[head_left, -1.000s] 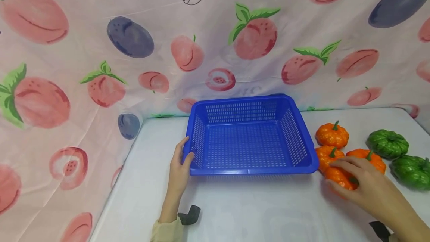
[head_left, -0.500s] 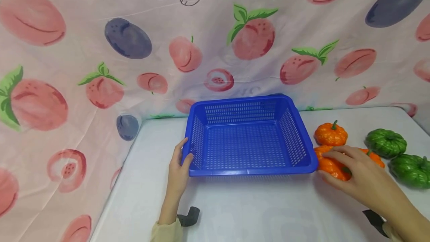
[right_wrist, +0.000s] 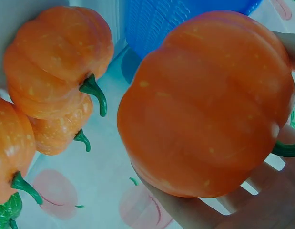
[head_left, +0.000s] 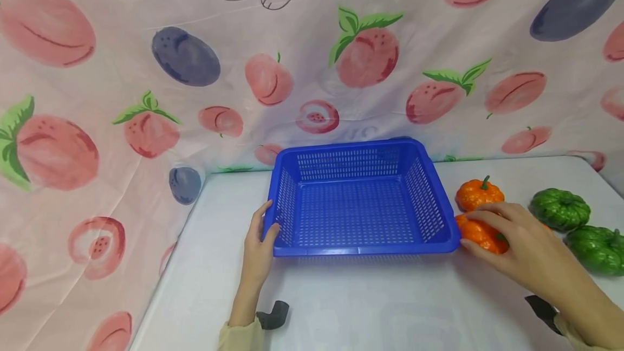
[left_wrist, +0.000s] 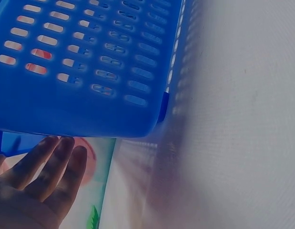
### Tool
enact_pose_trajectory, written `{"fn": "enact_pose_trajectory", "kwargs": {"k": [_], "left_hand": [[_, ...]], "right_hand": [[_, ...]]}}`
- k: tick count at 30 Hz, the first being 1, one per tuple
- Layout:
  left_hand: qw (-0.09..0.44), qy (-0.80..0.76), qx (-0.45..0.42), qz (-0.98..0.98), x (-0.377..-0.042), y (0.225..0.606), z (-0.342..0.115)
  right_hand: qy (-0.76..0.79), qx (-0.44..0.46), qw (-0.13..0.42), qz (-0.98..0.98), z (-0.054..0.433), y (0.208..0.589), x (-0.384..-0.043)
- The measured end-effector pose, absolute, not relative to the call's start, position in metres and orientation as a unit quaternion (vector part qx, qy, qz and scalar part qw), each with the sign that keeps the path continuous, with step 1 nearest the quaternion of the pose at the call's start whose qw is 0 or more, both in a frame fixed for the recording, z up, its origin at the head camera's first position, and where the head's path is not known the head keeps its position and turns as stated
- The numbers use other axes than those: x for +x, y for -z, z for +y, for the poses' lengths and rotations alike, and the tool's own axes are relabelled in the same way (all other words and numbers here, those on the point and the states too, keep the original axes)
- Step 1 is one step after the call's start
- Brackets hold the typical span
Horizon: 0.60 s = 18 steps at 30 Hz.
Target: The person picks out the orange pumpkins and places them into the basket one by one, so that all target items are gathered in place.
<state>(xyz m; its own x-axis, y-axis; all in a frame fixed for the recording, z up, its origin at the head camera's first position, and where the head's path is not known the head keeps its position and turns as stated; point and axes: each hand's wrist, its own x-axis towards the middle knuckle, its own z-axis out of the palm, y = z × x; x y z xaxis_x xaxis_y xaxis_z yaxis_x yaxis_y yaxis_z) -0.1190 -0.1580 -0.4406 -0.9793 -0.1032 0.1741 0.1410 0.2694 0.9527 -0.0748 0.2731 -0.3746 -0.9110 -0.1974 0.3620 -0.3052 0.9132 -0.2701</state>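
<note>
A blue plastic basket (head_left: pixel 317 251) with slotted walls stands at the middle back of the table, nothing inside it. My left hand (head_left: pixel 258 248) grips its left rim, thumb at the edge and fingers along the outer side. In the left wrist view those fingers (left_wrist: pixel 66 167) reach up beside the rim. With my right hand (head_left: pixel 526 248) I hold an orange toy pumpkin (right_wrist: pixel 204 105), thumb and fingers spread around its sides. It overlaps the basket's right front corner in the head view. Other orange pumpkins lie behind it, partly hidden by the hand.
One orange pumpkin (head_left: pixel 480 195) sits right of the basket, near the back. Further right are two green pumpkins (head_left: pixel 559 209), close together. A fruit-print cloth (head_left: pixel 312 58) hangs behind the white table (head_left: pixel 370 302).
My right hand has moved left and slightly up with the orange pumpkin, toward the basket's right front corner. The left hand has stayed on the rim.
</note>
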Motion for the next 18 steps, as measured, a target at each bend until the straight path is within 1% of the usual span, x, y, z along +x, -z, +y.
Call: {"fn": "enact_pose_trajectory", "kwargs": {"k": [7, 18], "left_hand": [[0.101, 0.603, -0.008, -0.791, -0.119, 0.442, -0.16], [0.11, 0.601, -0.009, -0.791, -0.119, 0.443, -0.159]], "right_hand": [[-0.164, 0.138, 0.178, -0.96, 0.27, 0.365, -0.079], [-0.156, 0.151, 0.167, -0.962, 0.265, 0.353, -0.087]]}}
